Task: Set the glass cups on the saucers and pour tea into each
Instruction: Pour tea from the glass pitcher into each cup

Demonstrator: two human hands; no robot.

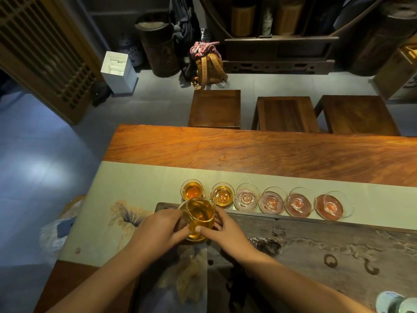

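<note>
Several glass cups stand in a row on copper-coloured saucers along the pale table runner [140, 181]. The leftmost cup [192, 190] and the second cup [223, 195] hold amber tea. The cups further right, starting with the third cup [246, 197] and ending with the rightmost cup [333, 205], look empty. A glass pitcher [199, 216] of amber tea is tilted with its spout over the second cup. My left hand [161, 229] grips the pitcher's left side and my right hand [225, 230] holds its right side.
A dark carved tea tray [327, 249] lies on the near side of the cups. Blue-and-white porcelain [394, 302] sits at the bottom right corner. The wooden table [248, 150] extends beyond the runner, with three wooden stools [286, 114] behind it.
</note>
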